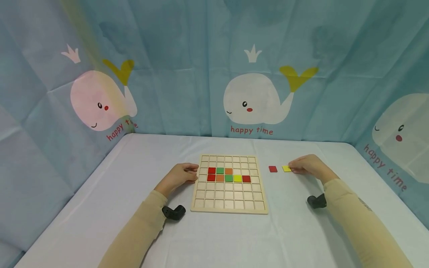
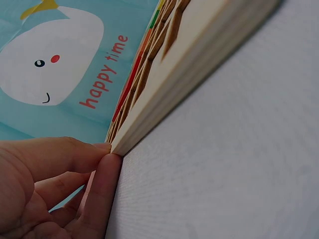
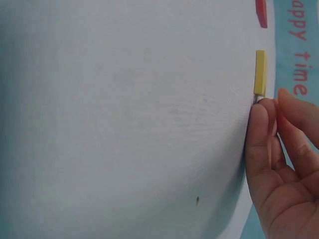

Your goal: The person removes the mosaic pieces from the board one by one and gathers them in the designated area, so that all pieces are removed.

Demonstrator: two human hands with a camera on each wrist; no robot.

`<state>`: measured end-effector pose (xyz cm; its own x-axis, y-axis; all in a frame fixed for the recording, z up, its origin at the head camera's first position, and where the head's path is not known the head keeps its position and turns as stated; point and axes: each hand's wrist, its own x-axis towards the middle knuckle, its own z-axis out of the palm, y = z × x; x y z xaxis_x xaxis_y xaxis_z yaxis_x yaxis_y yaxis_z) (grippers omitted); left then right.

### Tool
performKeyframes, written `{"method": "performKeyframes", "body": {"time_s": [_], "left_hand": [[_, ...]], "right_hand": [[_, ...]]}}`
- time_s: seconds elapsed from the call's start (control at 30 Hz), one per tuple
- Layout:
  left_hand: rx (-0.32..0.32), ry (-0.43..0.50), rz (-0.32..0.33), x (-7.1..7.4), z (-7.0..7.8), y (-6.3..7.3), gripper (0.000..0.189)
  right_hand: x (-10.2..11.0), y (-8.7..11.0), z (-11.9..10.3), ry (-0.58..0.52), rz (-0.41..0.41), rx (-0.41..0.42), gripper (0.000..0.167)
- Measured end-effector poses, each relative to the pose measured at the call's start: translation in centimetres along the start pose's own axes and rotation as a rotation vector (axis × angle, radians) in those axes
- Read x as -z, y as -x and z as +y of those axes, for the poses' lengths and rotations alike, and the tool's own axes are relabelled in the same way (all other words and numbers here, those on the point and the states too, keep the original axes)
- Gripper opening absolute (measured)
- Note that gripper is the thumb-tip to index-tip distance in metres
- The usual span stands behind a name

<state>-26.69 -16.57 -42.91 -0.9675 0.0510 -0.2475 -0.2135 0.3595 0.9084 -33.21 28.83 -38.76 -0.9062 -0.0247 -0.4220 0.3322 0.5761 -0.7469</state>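
Observation:
A square wooden grid board [image 1: 229, 204] lies flat on the white table, holding two rows of red, green, orange and yellow square tiles. At its left edge, my left hand [image 1: 179, 175] pinches the board's rim between thumb and fingers; the left wrist view shows the hand [image 2: 60, 184] at the wooden edge [image 2: 199, 74]. To the right of the board lie a red tile [image 1: 273, 169] and a yellow tile [image 1: 286, 168]. My right hand [image 1: 308, 166] is at the yellow tile's right side. In the right wrist view its fingertips lie just beside the yellow tile [image 3: 260, 73], not around it.
A white cloth [image 1: 218, 238] covers the table. Blue curtains [image 1: 174, 104] printed with whales hang behind and on both sides. Black devices [image 1: 174, 212] are strapped at both wrists, under beige sleeves.

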Motion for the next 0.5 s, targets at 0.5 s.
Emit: {"method": "performKeyframes", "body": {"time_s": [0.5], "left_hand": [[-0.005,-0.002,-0.008,0.01,-0.1,-0.22,0.05]], "right_hand": [[-0.47,0.14,0.14,0.027,0.057,0.032,0.048]]}}
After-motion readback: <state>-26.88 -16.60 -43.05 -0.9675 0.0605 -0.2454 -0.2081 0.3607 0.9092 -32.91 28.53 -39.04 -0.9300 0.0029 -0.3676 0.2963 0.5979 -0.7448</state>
